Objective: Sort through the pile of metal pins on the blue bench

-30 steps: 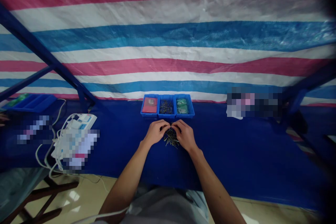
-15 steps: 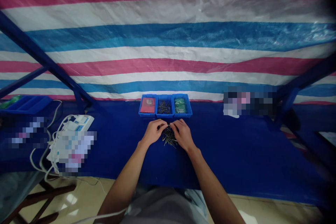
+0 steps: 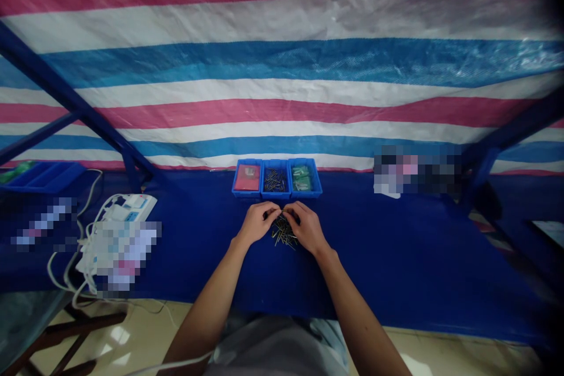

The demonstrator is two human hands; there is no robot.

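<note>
My left hand (image 3: 257, 222) and my right hand (image 3: 307, 226) meet fingertip to fingertip over a loose pile of screws (image 3: 284, 235) on the blue table. Both are closed in a pinch around one thin, dark piece that looks like a screw (image 3: 282, 210), mostly covered by the fingers. Just beyond the hands stand three blue bins in a row. The left bin (image 3: 247, 194) holds a pink-red packet, the middle bin (image 3: 275, 195) more screws, and the right bin (image 3: 306, 194) small pale pieces in green-tinted plastic.
White power strips with tangled cables (image 3: 140, 202) lie on the left of the blue table (image 3: 388, 258). Farther left sits a blue divided tray (image 3: 53, 176). Blue frame bars (image 3: 83, 100) slant at both sides, and a striped sheet (image 3: 282, 59) hangs behind.
Both hands stay almost in place above the pile, with only slight movement of the right fingers. The camera view has shifted very slightly.
</note>
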